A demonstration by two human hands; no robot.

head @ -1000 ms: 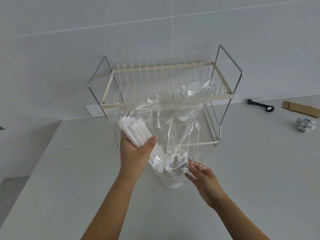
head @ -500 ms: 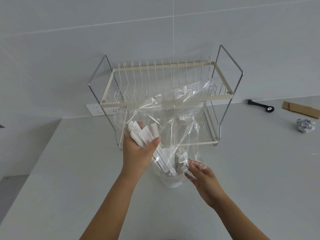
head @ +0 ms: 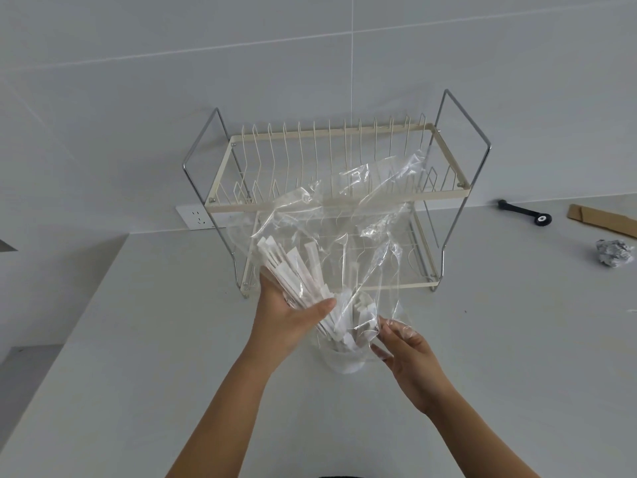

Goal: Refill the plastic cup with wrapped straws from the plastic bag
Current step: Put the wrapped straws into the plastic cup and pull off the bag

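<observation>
My left hand (head: 289,313) grips a bundle of white wrapped straws (head: 293,270) through the clear plastic bag (head: 344,215), held tilted with the upper ends to the left. The lower ends of the straws reach down into the clear plastic cup (head: 346,362), which stands on the counter between my hands. My right hand (head: 403,346) pinches the bag's lower edge at the cup's right rim. The crumpled bag rises up in front of the dish rack. Several straws stand in the cup.
A two-tier wire dish rack (head: 448,194) stands against the tiled wall behind the cup. A wall socket (head: 194,217) is at its left. At the right of the grey counter (head: 138,339) lie a black tool (head: 525,212), a cardboard strip (head: 601,220) and a foil ball (head: 615,251).
The straw bundle in my left hand has slid lower and tilted toward the cup. More straws have dropped into the cup. My right hand stays pinched on the bag.
</observation>
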